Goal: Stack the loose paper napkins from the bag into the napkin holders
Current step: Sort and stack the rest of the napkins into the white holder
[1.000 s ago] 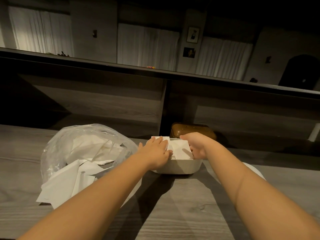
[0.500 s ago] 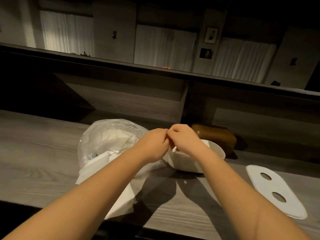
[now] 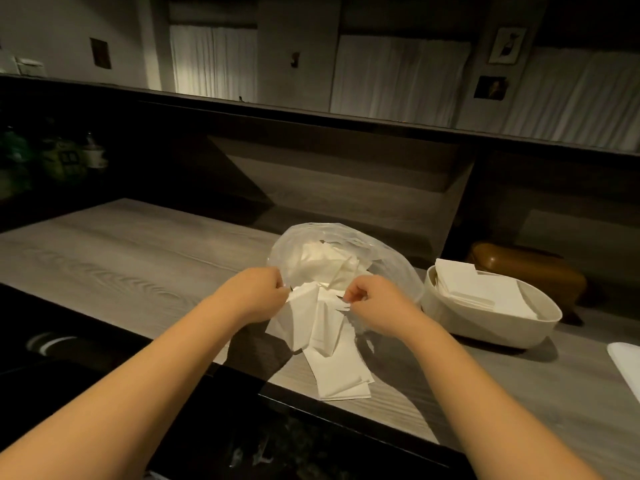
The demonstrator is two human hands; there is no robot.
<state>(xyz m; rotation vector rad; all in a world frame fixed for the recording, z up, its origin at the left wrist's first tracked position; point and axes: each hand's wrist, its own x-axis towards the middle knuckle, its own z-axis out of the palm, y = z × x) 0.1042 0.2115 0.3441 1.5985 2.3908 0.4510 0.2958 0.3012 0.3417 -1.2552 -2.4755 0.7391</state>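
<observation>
Right now both hands are at the mouth of the clear plastic bag [image 3: 346,251], which lies on its side on the grey counter [image 3: 121,258], close to the near edge and opening toward the person. The left hand [image 3: 258,294] has its fingers curled and pinches at the left lip of the opening, where film and paper meet; the right hand [image 3: 372,301] is curled the same way, pinching at the right lip. Whether each pinch has only plastic or a napkin too, I cannot tell.

Loose napkins [image 3: 329,344] spill out between the hands in a fan, reaching down to the counter's near edge, and more sit crumpled inside the bag. Just to the right of the bag stands the white napkin holder [image 3: 485,327], an open oval tub with a layer of flat napkins already in it. Behind it, against the back, is a brown holder [image 3: 526,268]; its contents are not visible. A white lid [image 3: 627,365] shows at the far right.

I would say this is the fetching step: opening the bag to take another batch. The next move calls for gathering a few sheets, squaring them, and carrying them right to lay flat in the white tub, without dragging the spilled ones off the edge.
</observation>
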